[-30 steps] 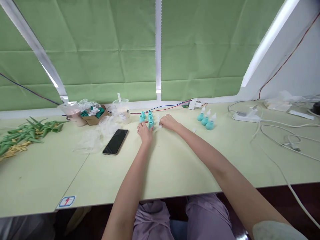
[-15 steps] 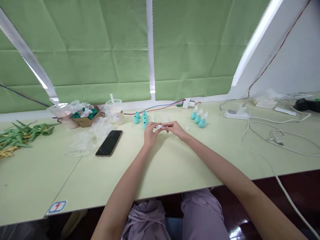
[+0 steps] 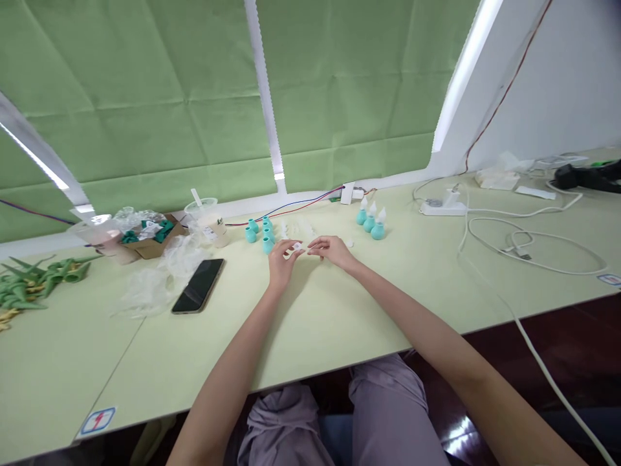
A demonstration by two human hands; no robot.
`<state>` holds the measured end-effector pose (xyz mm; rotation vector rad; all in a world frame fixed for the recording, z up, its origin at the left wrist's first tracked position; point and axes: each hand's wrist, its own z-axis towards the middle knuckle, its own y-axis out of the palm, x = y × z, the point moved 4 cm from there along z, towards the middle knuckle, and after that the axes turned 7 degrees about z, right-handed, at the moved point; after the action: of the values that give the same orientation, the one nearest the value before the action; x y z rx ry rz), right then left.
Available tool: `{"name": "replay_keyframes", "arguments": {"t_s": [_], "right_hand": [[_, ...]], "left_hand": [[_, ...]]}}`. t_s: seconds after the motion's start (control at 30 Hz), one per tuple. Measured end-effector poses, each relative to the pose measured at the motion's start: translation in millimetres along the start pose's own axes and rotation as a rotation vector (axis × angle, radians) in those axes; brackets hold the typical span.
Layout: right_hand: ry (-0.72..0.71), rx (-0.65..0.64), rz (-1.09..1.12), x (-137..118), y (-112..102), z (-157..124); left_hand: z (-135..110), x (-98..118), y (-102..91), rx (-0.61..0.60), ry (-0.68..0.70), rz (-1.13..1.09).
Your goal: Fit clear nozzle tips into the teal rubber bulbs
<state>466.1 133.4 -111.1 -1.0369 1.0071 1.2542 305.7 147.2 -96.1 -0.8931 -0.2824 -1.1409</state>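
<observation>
My left hand (image 3: 280, 260) and my right hand (image 3: 330, 250) meet over the pale green table (image 3: 339, 310), fingertips pinched on a small white piece (image 3: 297, 246) between them. Just beyond the left hand stand several teal bulbs (image 3: 262, 233) without tips, and small clear tips (image 3: 295, 228) lie beside them. Three teal bulbs with white tips (image 3: 369, 222) stand to the right of my right hand.
A black phone (image 3: 198, 294) lies left of my hands beside crumpled clear plastic (image 3: 150, 285). A cardboard box (image 3: 152, 234), two drink cups and green cones (image 3: 33, 285) sit at the left. A power strip (image 3: 442, 207) and white cables (image 3: 524, 249) lie at the right.
Both hands drew back from the teal bulbs toward me and came together on the small white piece. The view has shifted right.
</observation>
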Motion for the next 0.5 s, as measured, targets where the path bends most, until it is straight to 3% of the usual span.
{"name": "replay_keyframes", "arguments": {"t_s": [0.17,0.3,0.5], "right_hand": [[-0.176,0.091,-0.025,-19,-9,-3],[-0.309,0.042,-0.163,-29,-1,-9],[-0.326,0.007,-0.206,-20,6,-11]], "left_hand": [[0,-12,4.3,-0.102,0.059,0.136],[-3,-8,9.4,-0.144,0.092,0.178],[-4,-4,11.1,-0.168,0.071,0.204]]}}
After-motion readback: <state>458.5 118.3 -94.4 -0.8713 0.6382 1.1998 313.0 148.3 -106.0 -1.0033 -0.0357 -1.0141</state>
